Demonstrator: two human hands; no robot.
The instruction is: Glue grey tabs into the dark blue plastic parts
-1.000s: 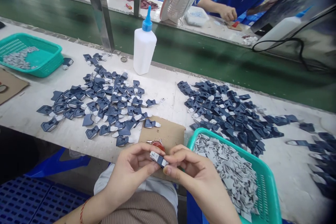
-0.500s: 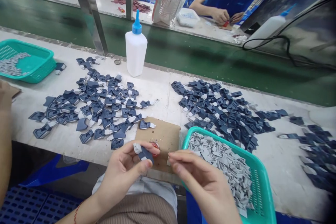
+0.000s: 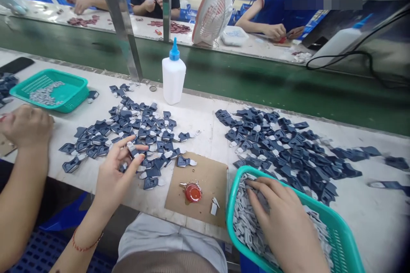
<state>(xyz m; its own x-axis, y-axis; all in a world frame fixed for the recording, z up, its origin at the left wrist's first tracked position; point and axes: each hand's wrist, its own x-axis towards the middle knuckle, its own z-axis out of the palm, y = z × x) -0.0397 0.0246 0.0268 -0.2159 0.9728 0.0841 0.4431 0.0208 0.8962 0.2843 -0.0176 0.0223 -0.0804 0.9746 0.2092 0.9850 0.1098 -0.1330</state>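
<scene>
My left hand [image 3: 117,175] is above the front of the left pile, fingers closed around a small dark blue piece with a light grey end [image 3: 132,150]. Inside a green basket [image 3: 235,179] of loose light grey plastic pieces [image 3: 246,222] is my right hand [image 3: 285,217]. Its thumb and fingers are a little apart, with their tips among the pieces. Between my hands lies a cardboard sheet [image 3: 179,198], bearing a small red dish [image 3: 193,192] wet with clear liquid, a loose grey piece [image 3: 214,206] and a dark blue piece [image 3: 183,161].
Dark blue pieces form a left pile [image 3: 128,123] and a right pile [image 3: 282,149]. A white bottle [image 3: 174,79] with a blue nozzle stands behind. Another person's hand [image 3: 30,123] rests at the left, near a second green basket [image 3: 77,94]. A metal post [image 3: 123,25] rises at the back.
My left hand has moved left and away with its dark blue piece. My right hand has gone from above the cardboard into the basket. A grey piece now shows on the cardboard. The view has shifted.
</scene>
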